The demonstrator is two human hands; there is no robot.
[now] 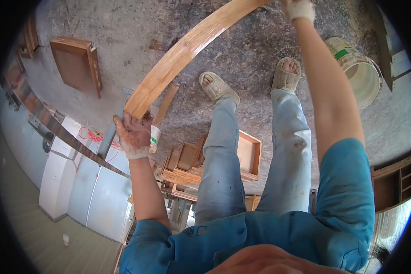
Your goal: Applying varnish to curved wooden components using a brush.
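A long, light-brown wooden board (182, 57) with a glossy face is held up in front of me, running from lower left to the top edge. My left hand (136, 136), in a stained glove, is closed under the board's near left end, with the thumb out beside it. My right hand (300, 10), in a pale glove, reaches to the board's far end. The top edge of the picture cuts off its fingers, but it appears to grip that end.
A wooden drawer (73, 64) rests on the stained floor at left. A white bucket (363, 77) stands to my right. Several wooden drawers (185, 157) sit behind my legs. A narrow wood strip (166, 105) and a small white cup (155, 137) are near my left hand.
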